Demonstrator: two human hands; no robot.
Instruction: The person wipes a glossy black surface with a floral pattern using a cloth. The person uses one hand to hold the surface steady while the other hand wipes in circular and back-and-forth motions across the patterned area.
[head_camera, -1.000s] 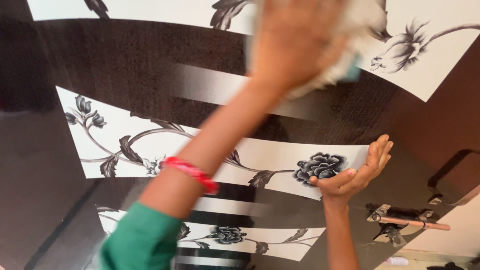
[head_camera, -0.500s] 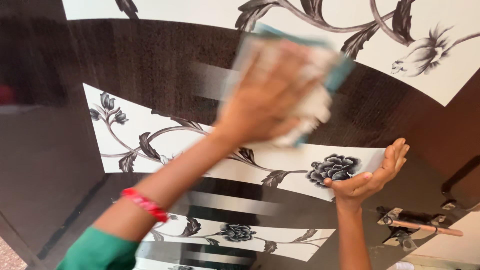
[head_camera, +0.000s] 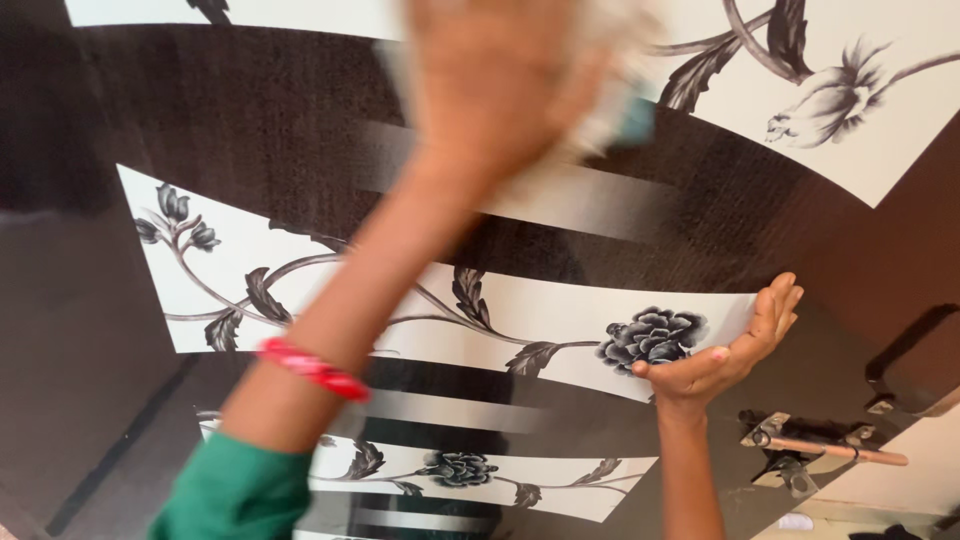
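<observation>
My left hand is high on a glossy dark brown door printed with white bands of grey flowers. It is shut on a white cloth with a teal edge and presses it to the panel, blurred by motion. A red bracelet and a green sleeve show on that arm. My right hand rests against the door lower right, beside a printed dark rose, fingers straight and holding nothing.
A metal sliding latch is fixed to the door below my right hand. A dark recessed handle sits at the right edge. A pale wall or floor shows at the bottom right corner.
My left hand swept the cloth down toward the middle of the door, then back up to the top. My right hand has stayed in place by the rose.
</observation>
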